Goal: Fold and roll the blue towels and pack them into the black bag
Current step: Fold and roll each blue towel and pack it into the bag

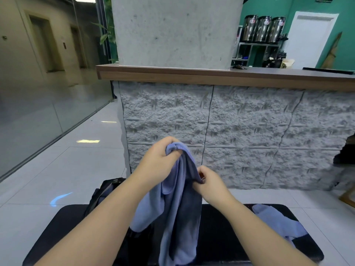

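A blue towel (176, 212) hangs crumpled in the air above a black table (226, 231). My left hand (159, 156) grips its top corner, fingers curled round the bunched cloth. My right hand (209, 181) pinches an edge of the same towel a little lower and to the right. A second blue towel (276, 219) lies rumpled on the right part of the table. The black bag (104, 191) stands at the table's far left edge, partly hidden behind my left forearm.
A grey stone-faced counter (249, 135) with a wooden top (211, 75) rises just beyond the table. White floor tiles (67, 169) stretch to the left beside a glass wall (38, 112). A wooden leg (347, 196) shows at the right edge.
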Available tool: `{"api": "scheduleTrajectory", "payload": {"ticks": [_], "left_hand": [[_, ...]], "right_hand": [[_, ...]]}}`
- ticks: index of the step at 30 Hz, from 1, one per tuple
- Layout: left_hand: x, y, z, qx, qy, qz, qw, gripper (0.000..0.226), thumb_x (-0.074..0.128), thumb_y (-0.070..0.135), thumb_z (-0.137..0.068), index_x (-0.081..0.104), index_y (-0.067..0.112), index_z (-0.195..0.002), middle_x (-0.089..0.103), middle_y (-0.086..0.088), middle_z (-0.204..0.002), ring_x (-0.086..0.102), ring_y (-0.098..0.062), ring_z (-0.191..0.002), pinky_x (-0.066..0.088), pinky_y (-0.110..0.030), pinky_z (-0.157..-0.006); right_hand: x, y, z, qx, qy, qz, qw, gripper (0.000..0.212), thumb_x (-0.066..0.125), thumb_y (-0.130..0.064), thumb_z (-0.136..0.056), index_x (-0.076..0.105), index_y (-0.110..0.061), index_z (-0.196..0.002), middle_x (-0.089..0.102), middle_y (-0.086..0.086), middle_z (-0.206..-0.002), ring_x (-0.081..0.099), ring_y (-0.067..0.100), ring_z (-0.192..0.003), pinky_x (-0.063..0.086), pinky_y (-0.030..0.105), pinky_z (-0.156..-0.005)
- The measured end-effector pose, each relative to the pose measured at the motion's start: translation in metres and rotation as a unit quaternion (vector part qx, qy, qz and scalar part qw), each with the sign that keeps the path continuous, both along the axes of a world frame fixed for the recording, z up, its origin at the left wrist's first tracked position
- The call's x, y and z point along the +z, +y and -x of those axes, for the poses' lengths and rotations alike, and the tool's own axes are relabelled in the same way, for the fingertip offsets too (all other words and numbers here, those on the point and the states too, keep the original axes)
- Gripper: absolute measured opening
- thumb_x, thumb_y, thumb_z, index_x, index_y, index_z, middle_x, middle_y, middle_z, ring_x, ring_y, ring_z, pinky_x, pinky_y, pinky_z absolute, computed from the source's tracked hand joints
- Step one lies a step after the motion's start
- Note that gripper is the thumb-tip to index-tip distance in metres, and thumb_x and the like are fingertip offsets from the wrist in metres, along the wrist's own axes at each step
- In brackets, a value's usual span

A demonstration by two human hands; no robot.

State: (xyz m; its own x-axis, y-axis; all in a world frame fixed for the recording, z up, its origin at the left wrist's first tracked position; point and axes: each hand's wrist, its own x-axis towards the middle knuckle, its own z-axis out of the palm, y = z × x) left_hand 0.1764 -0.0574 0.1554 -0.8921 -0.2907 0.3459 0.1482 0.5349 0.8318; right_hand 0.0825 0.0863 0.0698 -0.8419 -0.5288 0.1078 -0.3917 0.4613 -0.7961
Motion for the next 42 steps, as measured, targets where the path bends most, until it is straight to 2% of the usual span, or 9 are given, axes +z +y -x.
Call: {"api": "scheduleTrajectory", "payload": {"ticks": [7, 10, 12, 15, 17, 21, 30, 37, 42], "left_hand": [[0.018, -0.011, -0.005, 0.042, 0.066, -0.076, 0.994, 0.020, 0.051, 0.015, -0.095, 0.057, 0.026, -0.079, 0.052, 0.020, -0.052, 0.043, 0.003, -0.045, 0.033, -0.016, -0.048], [0.006, -0.018, -0.004, 0.088, 0.034, -0.002, 0.996, 0.013, 0.060, 0.018, -0.090, 0.058, 0.029, -0.095, 0.061, 0.016, -0.091, 0.055, 0.004, -0.082, 0.041, -0.013, -0.070], [-0.008, -0.018, -0.002, 0.065, -0.005, 0.065, 0.996, 0.040, 0.067, 0.022, -0.084, 0.052, 0.032, -0.120, 0.053, 0.017, -0.122, 0.047, 0.002, -0.113, 0.034, -0.016, -0.091], [-0.026, 0.000, 0.005, -0.012, -0.052, 0.132, 0.990, 0.061, 0.072, 0.028, -0.080, 0.044, 0.031, -0.134, 0.044, 0.019, -0.130, 0.038, 0.004, -0.122, 0.027, -0.012, -0.096], [-0.037, 0.010, 0.012, -0.022, -0.090, 0.150, 0.984, 0.053, 0.070, 0.025, -0.082, 0.048, 0.029, -0.130, 0.053, 0.014, -0.126, 0.048, -0.003, -0.116, 0.034, -0.012, -0.088], [-0.043, 0.009, 0.016, 0.035, -0.131, 0.156, 0.978, 0.008, 0.050, 0.016, -0.091, 0.055, 0.021, -0.088, 0.057, 0.004, -0.078, 0.052, -0.017, -0.075, 0.037, -0.025, -0.060], [-0.045, -0.012, 0.006, 0.095, -0.063, -0.047, 0.992, 0.021, 0.049, 0.009, -0.092, 0.065, 0.020, -0.084, 0.055, 0.010, -0.062, 0.044, -0.002, -0.053, 0.034, -0.018, -0.053], [-0.063, -0.025, 0.006, 0.159, -0.067, -0.124, 0.977, 0.015, 0.058, 0.025, -0.091, 0.044, 0.023, -0.096, 0.054, -0.001, -0.089, 0.049, -0.020, -0.073, 0.042, -0.031, -0.068], [-0.075, -0.012, 0.005, 0.151, -0.080, -0.096, 0.981, 0.037, 0.048, 0.035, -0.095, 0.033, 0.011, -0.072, 0.043, -0.005, -0.059, 0.045, -0.017, -0.052, 0.040, -0.032, -0.060]], "right_hand": [[-0.012, 0.014, 0.013, -0.032, -0.026, -0.074, 0.996, 0.028, 0.048, -0.019, -0.092, 0.045, -0.015, -0.064, 0.047, 0.001, -0.060, 0.041, 0.014, -0.059, 0.029, 0.029, -0.054], [-0.001, 0.010, 0.016, -0.042, -0.014, -0.060, 0.997, 0.032, 0.042, -0.020, -0.096, 0.039, -0.015, -0.064, 0.042, 0.001, -0.060, 0.037, 0.013, -0.056, 0.027, 0.027, -0.050], [0.011, 0.002, 0.015, -0.024, 0.017, -0.061, 0.998, 0.031, 0.041, -0.012, -0.094, 0.038, -0.017, -0.064, 0.043, -0.002, -0.062, 0.040, 0.015, -0.061, 0.028, 0.028, -0.053], [0.028, -0.011, 0.008, 0.008, 0.074, -0.057, 0.996, 0.034, 0.045, -0.009, -0.091, 0.036, -0.021, -0.061, 0.042, -0.007, -0.060, 0.040, 0.010, -0.058, 0.026, 0.027, -0.053], [0.036, -0.016, 0.003, 0.029, 0.084, -0.038, 0.995, 0.036, 0.048, -0.008, -0.089, 0.038, -0.026, -0.060, 0.043, -0.011, -0.058, 0.039, 0.002, -0.055, 0.028, 0.020, -0.050], [0.038, -0.013, 0.001, 0.063, 0.088, -0.007, 0.994, 0.025, 0.061, -0.013, -0.086, 0.052, -0.026, -0.067, 0.051, -0.011, -0.061, 0.043, 0.001, -0.055, 0.032, 0.017, -0.053], [0.003, 0.030, 0.016, 0.005, 0.044, -0.158, 0.986, 0.033, 0.063, -0.027, -0.085, 0.044, -0.024, -0.058, 0.045, -0.005, -0.057, 0.041, 0.011, -0.056, 0.030, 0.026, -0.052], [-0.006, 0.037, 0.014, -0.015, -0.111, 0.031, 0.993, 0.015, 0.066, -0.020, -0.086, 0.064, -0.009, -0.077, 0.060, -0.003, -0.062, 0.055, 0.007, -0.057, 0.045, 0.022, -0.059], [0.002, 0.014, 0.000, 0.002, -0.151, 0.098, 0.984, 0.018, 0.059, -0.018, -0.091, 0.059, -0.011, -0.075, 0.052, -0.005, -0.056, 0.047, 0.009, -0.053, 0.041, 0.017, -0.053]]}}
